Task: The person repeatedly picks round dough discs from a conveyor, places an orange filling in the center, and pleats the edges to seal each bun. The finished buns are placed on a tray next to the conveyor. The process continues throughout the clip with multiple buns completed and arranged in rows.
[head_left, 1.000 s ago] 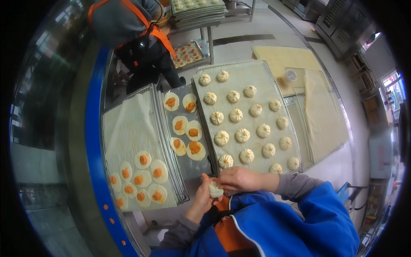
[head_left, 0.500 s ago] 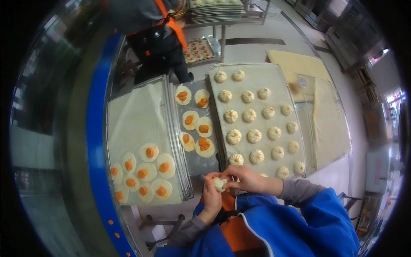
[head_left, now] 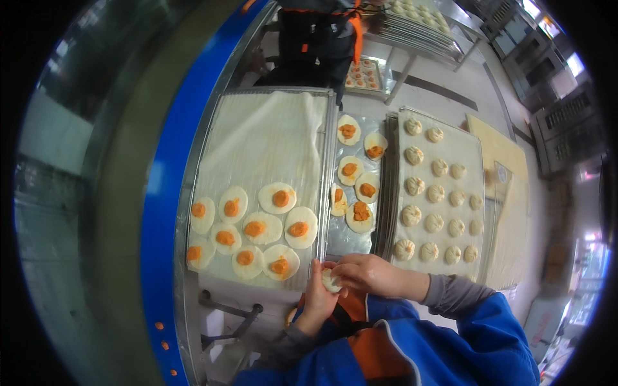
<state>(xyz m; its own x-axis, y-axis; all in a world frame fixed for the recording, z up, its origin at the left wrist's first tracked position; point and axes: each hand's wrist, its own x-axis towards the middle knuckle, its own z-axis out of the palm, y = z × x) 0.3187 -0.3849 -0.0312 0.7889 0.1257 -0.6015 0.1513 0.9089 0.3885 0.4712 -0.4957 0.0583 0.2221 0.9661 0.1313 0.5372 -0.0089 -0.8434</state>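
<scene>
A partly pleated bun (head_left: 331, 281) sits between my two hands, just off the near end of the trays. My left hand (head_left: 317, 297) cups it from the left and below. The fingers of my right hand (head_left: 370, 273) pinch its top from the right, hiding part of the dough. On the cloth-lined tray at left lie dough rounds (head_left: 262, 228) topped with orange filling. More filled rounds (head_left: 358, 217), some overlapping, rest on a metal surface (head_left: 347, 243) in the middle. Rows of pleated buns (head_left: 435, 193) stand on the lined tray at right.
A blue-edged conveyor (head_left: 165, 174) runs along the left, with bits of filling on its edge. A co-worker in dark clothes with orange straps (head_left: 315, 51) stands at the far end. Stacked trays (head_left: 412, 32) stand on a table behind; a cloth-covered board (head_left: 515, 212) lies at right.
The view has swung to the left, so the trays appear further right. Both hands still hold the bun, and my right fingers have shifted a little over its top.
</scene>
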